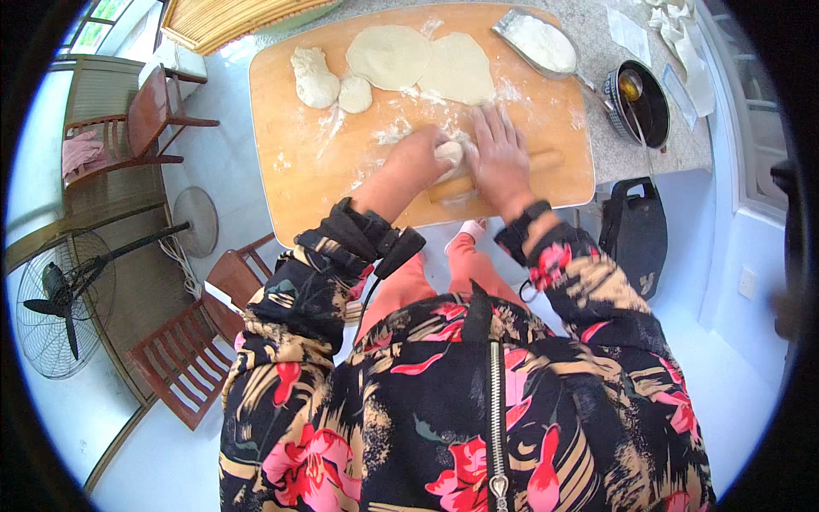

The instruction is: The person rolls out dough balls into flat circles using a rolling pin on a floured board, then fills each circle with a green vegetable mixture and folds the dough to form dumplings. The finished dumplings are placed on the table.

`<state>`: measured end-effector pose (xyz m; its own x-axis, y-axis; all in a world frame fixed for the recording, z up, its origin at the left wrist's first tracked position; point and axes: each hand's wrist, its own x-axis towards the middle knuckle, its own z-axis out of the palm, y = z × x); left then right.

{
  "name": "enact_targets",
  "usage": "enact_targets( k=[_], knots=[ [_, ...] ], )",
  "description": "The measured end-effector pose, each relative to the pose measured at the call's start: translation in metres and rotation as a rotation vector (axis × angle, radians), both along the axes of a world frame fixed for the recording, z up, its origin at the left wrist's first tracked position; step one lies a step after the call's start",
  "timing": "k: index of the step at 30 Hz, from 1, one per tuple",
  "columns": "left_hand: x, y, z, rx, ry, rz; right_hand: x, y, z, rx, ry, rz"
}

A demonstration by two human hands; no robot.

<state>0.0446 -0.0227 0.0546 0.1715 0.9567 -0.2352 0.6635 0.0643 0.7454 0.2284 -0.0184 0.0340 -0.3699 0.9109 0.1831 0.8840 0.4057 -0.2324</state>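
Note:
My left hand [413, 157] is closed around a small lump of dough [450, 152] on the floured wooden board [307, 173]. Flat beside it lies my right hand [502, 153], slightly blurred, with its fingers stretched toward the far side. A wooden rolling pin [451, 189] runs across the board beneath my right hand, which partly hides it. Beyond my hands are two rolled-out dough rounds, one at left [388, 57] and one at right [457, 67], their edges meeting. Left of these sit a long lump of dough [313, 78] and a small dough piece [355, 94].
A metal scoop of flour [540, 45] rests on the board's far right corner. On the speckled counter [601, 160] stands a dark pot [656, 115] with a ladle [631, 86] in it. Wooden chairs [185, 345] and a standing fan [61, 294] are at left.

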Motion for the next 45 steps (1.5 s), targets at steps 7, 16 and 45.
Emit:
enact_targets(
  k=[7,16,45],
  knots=[
    [-0.021,0.02,-0.033,0.173,0.113,-0.044,-0.013,0.003,0.0,0.03,0.085,0.034],
    [-0.003,0.012,0.017,-0.031,0.33,-0.157,-0.028,0.047,-0.003,0.044,0.062,-0.101],
    [-0.016,0.03,0.004,0.009,0.235,-0.109,-0.041,0.061,0.01,0.084,0.101,-0.086]
  ],
)
